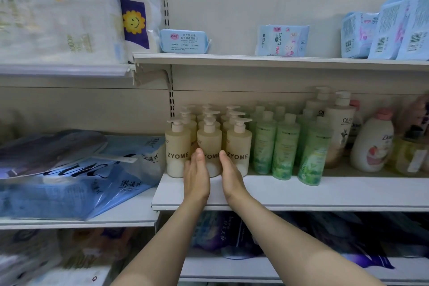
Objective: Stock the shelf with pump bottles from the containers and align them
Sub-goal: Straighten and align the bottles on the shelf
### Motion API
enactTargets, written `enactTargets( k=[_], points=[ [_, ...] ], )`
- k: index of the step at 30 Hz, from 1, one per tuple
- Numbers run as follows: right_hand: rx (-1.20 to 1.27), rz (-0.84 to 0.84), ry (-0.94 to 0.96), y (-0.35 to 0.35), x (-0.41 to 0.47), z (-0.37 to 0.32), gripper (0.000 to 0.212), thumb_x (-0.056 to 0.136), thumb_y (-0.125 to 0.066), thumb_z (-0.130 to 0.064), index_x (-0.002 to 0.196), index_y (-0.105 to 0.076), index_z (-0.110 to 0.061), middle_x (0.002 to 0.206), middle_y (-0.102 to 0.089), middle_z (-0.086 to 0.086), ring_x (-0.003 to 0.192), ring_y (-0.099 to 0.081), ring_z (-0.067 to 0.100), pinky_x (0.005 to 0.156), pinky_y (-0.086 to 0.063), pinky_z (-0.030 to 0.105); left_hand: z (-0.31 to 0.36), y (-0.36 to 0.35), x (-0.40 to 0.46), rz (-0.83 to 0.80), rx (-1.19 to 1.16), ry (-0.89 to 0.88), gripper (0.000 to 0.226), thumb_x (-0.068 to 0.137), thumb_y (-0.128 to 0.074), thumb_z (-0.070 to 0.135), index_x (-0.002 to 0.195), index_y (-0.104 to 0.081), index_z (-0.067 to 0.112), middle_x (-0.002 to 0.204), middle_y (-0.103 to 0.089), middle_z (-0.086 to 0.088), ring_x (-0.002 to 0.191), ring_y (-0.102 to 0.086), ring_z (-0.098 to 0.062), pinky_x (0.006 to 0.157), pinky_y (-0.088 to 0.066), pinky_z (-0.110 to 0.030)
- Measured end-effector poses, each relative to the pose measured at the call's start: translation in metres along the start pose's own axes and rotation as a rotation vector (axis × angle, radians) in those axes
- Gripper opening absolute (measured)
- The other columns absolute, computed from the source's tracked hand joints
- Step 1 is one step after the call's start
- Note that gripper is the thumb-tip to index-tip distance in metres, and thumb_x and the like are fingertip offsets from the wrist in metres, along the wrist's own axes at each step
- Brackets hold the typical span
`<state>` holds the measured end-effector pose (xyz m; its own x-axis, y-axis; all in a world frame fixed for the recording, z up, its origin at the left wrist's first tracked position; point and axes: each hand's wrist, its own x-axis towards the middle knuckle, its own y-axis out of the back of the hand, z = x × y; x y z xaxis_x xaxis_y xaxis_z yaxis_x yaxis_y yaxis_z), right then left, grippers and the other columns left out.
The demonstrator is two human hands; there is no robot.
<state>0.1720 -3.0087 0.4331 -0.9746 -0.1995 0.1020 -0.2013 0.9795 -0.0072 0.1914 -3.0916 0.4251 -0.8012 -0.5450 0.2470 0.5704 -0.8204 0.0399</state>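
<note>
Head view: both hands flank the front-centre ZYOME pump bottle (209, 146) on the middle shelf (301, 193). Left hand (196, 176) & right hand (229, 176) are flat, fingers straight, palms facing in, touching the bottle's sides w/o gripping. Beige pump bottles (204, 123) stand in three rows, left of green bottles (285, 146). Blue packs (282, 40) sit on the shelf above.
</note>
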Motion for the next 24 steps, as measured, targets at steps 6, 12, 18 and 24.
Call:
enactTargets(
  k=[6,12,18,24],
  points=[
    [-0.04,0.095,0.129,0.005,-0.008,-0.023,0.062,0.091,-0.037,-0.065,0.137,-0.058,-0.028,0.136,-0.058,-0.009,0.129,-0.051,0.015,0.115,-0.038,0.043,-0.002,0.002,-0.001,-0.028,0.02,-0.035,0.064,0.1,-0.021,0.061,0.15,-0.037,0.025,0.154,-0.039,0.003,0.141,-0.033,-0.011,0.117,-0.022,-0.03],
    [-0.023,0.253,0.238,0.025,-0.002,-0.062,0.051,0.087,-0.035,-0.066,0.086,-0.071,-0.03,0.099,-0.072,-0.005,0.101,-0.066,0.022,0.093,-0.052,0.048,-0.003,0.003,-0.003,-0.01,0.002,-0.049,0.06,0.1,-0.022,0.062,0.145,-0.045,0.029,0.147,-0.047,0.005,0.134,-0.04,-0.009,0.111,-0.026,-0.028],
    [-0.024,0.417,0.25,0.047,-0.001,-0.037,0.038,0.096,-0.041,-0.052,0.082,-0.052,-0.019,0.087,-0.058,0.001,0.084,-0.055,0.021,0.066,-0.039,0.034,-0.003,0.002,-0.01,0.041,0.057,-0.087,0.058,0.102,-0.023,0.056,0.145,-0.045,0.024,0.143,-0.048,0.007,0.132,-0.039,-0.007,0.104,-0.023,-0.022],
    [-0.019,0.283,0.114,0.055,0.012,-0.006,0.035,0.102,-0.042,-0.049,0.101,-0.062,-0.021,0.109,-0.063,-0.001,0.104,-0.058,0.019,0.09,-0.044,0.037,0.003,-0.018,-0.036,0.088,0.16,-0.31,0.062,0.098,-0.02,0.053,0.145,-0.044,0.022,0.142,-0.047,0.008,0.133,-0.04,-0.007,0.111,-0.03,-0.026]
  ],
)
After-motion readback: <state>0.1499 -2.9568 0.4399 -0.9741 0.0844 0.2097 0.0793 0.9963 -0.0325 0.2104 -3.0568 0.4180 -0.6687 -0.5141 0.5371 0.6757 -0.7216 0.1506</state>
